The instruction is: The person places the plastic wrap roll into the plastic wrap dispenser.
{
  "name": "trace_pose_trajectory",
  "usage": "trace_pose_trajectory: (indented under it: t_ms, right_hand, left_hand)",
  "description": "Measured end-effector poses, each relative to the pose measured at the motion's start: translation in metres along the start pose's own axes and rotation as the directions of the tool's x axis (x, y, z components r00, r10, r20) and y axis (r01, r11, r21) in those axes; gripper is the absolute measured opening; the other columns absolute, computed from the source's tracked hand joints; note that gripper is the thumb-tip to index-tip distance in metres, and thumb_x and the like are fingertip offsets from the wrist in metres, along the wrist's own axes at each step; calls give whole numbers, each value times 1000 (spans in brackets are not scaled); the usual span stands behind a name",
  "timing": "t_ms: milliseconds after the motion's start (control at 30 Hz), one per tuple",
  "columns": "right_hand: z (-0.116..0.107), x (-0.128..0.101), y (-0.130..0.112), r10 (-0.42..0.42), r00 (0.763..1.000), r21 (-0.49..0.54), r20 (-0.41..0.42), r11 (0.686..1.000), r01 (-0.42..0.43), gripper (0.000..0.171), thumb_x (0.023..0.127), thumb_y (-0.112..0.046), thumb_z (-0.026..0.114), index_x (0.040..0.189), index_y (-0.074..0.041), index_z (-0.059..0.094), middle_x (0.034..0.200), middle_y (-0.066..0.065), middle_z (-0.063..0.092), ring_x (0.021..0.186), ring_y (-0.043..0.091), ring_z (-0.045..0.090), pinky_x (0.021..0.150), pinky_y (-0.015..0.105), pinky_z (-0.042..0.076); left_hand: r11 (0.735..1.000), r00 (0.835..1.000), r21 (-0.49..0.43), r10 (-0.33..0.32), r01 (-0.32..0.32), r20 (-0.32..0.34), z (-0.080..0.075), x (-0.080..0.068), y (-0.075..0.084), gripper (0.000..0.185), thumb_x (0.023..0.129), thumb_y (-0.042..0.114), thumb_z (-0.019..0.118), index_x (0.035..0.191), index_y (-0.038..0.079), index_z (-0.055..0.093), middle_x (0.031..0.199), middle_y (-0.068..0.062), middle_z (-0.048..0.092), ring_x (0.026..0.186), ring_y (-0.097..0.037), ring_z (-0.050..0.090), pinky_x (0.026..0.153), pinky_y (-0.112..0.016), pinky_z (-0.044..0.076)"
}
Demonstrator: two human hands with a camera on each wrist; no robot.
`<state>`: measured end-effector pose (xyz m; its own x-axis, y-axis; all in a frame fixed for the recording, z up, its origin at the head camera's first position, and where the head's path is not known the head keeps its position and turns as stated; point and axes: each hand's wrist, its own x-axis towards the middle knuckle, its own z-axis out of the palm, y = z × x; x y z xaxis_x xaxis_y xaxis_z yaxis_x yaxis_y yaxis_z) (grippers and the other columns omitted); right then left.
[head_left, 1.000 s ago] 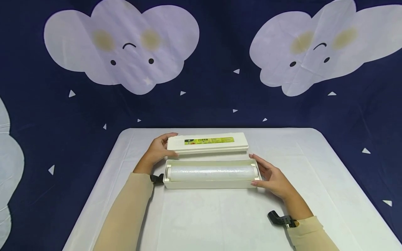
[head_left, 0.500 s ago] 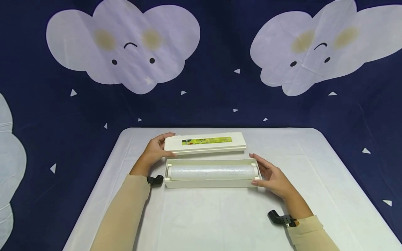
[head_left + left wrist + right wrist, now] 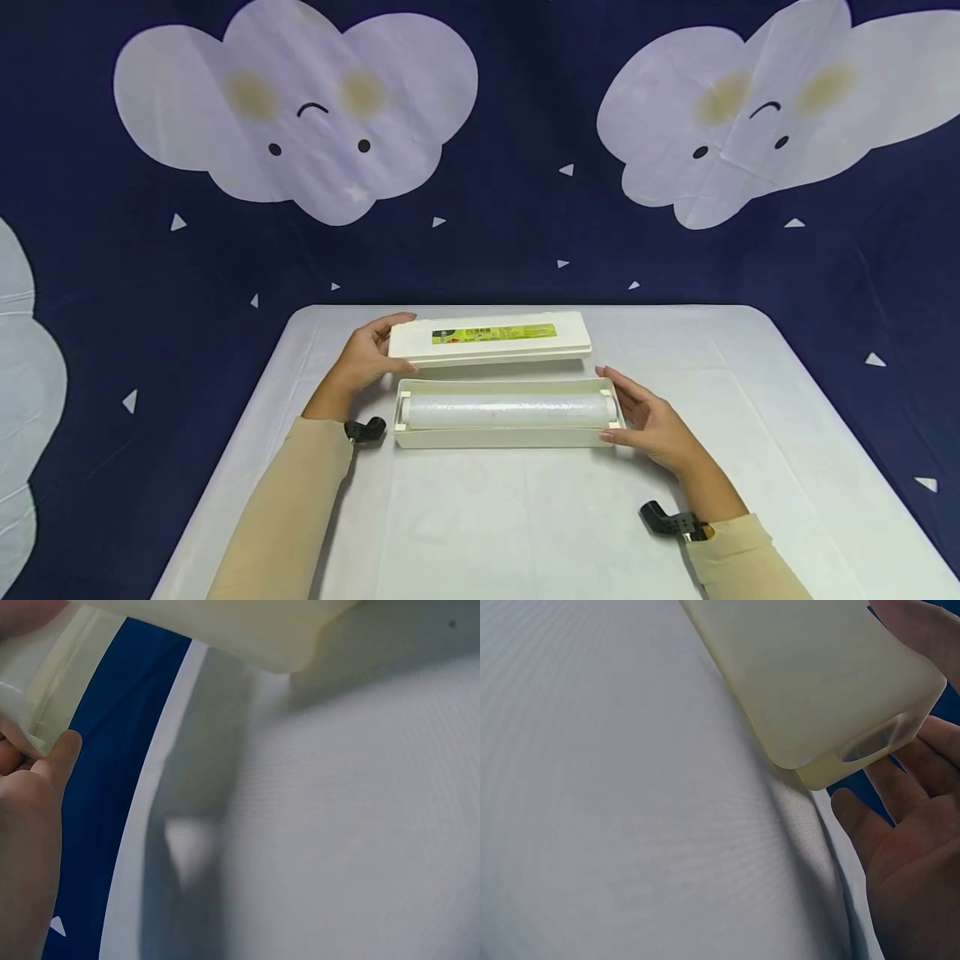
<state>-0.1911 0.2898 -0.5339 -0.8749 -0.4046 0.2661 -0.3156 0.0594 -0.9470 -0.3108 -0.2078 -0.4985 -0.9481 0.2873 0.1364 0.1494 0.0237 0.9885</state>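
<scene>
Lifted slightly higher, lid (image 3: 487, 338) rises clear in the gripping left hand (image 3: 365, 360); right hand (image 3: 647, 419), fingers relaxed, steadies the film-roll tray (image 3: 506, 435).

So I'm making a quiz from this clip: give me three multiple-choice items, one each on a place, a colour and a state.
1. Where is the lid?
A. behind the tray
B. on the tray
C. off the table

2. What colour is the lid's label?
A. red
B. yellow-green
C. blue

3. How is the tray?
A. shut
B. open, with a roll inside
C. open and bare

Key: 1 A, the left hand holds the lid beyond the tray. 2 B, the strip is yellow-green. 3 B, the roll lies uncovered in it, with the right hand at its end.
</scene>
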Motion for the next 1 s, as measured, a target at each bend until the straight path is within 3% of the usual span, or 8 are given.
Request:
trace_pose_trajectory:
  t_ms: [1000]
  right_hand:
    - [1, -2, -3, 36, 999, 3, -11, 999, -36, 102, 80, 11, 86, 163, 6, 27, 167, 26, 27, 155, 40, 18, 120, 25, 27]
  left_hand:
    - [992, 989, -62, 115, -109, 91, -2, -18, 6, 98, 61, -27, 88, 150, -6, 53, 148, -28, 51, 124, -23, 61, 100, -30, 55]
